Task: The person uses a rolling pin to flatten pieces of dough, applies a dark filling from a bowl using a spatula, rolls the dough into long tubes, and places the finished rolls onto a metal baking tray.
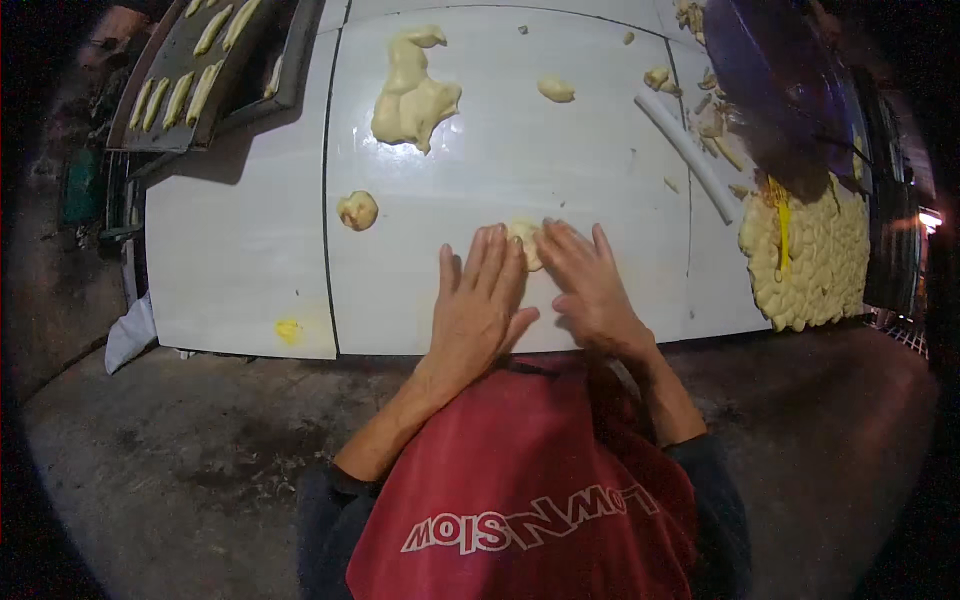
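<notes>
Both of my hands lie flat near the front edge of the white table, fingers stretched forward. Between them is a small piece of pale dough (pixel 530 252), partly hidden by the fingers. My left hand (pixel 475 300) touches its left side with the fingers together. My right hand (pixel 592 292) rests on its right side, thumb apart. To the left sits a round dough piece (pixel 357 210) with brownish patches. Farther off lies a large irregular lump of dough (pixel 415 98), and right of that a small oval dough piece (pixel 556 90).
Metal trays (pixel 205 137) with long dough strips stand at the far left. A white rod (pixel 685 155) lies on the right, beside dough scraps (pixel 712 122). At the right edge is a wide mass of dough pieces (pixel 812 262) with a yellow item (pixel 783 228). A yellow smear (pixel 288 330) marks the near-left tabletop.
</notes>
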Demonstrator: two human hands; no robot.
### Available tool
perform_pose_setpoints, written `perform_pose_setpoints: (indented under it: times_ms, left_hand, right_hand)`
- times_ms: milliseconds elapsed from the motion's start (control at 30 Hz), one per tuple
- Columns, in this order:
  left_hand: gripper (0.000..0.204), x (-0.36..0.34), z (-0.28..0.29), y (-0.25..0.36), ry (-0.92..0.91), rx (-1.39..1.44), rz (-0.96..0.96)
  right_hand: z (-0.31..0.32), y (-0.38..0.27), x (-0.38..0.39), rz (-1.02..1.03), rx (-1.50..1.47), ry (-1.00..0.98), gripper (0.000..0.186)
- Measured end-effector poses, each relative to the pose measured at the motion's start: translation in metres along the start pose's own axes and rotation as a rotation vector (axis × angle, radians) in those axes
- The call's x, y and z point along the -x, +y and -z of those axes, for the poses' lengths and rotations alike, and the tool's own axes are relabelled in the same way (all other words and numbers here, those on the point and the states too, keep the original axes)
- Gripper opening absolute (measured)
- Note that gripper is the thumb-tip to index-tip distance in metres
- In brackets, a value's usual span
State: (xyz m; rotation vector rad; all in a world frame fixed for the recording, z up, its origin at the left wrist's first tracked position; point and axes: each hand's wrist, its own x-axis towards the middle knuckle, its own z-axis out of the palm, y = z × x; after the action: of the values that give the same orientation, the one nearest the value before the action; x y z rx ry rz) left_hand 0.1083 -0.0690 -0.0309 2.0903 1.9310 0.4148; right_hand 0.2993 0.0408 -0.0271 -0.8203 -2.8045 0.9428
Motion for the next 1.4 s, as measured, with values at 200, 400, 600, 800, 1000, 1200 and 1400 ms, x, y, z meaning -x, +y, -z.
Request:
perform_pose_setpoints:
  times_ms: [200,400,600,800,1000,1200,1400]
  left_hand:
    - [0.086,0.002,-0.028,0.018,-0.095,0.115,0.053]
    - [0.078,0.02,-0.009,0.002,-0.122,0.085,-0.069]
    - [0.078,0.002,-0.002,0.006,-0.039,0.005,0.039]
    - [0.078,0.011,0.004,-0.001,-0.086,-0.133,0.144]
    - [0.09,0.001,-0.021,0.012,-0.017,-0.084,0.136]
    - [0.086,-0.017,-0.006,0.015,0.037,0.011,0.136]
    - [0.083,0.011,-0.01,-0.007,0.438,0.101,0.105]
  right_hand:
    - [0.001,0.0,-0.032,0.141,0.098,-0.015,0.091]
    - [0.009,0.005,-0.046,0.126,0.181,-0.004,0.083]
    - [0.005,0.015,0.0,0.026,0.407,0.045,0.08]
    - [0.034,0.039,0.012,0.018,0.271,0.067,0.059]
    - [0.086,0.152,0.033,-0.516,0.554,0.685,0.042]
    - [0.1,0.177,0.03,-0.424,0.507,0.629,0.036]
    - [0.077,0.067,0.019,-0.05,0.274,0.467,0.037]
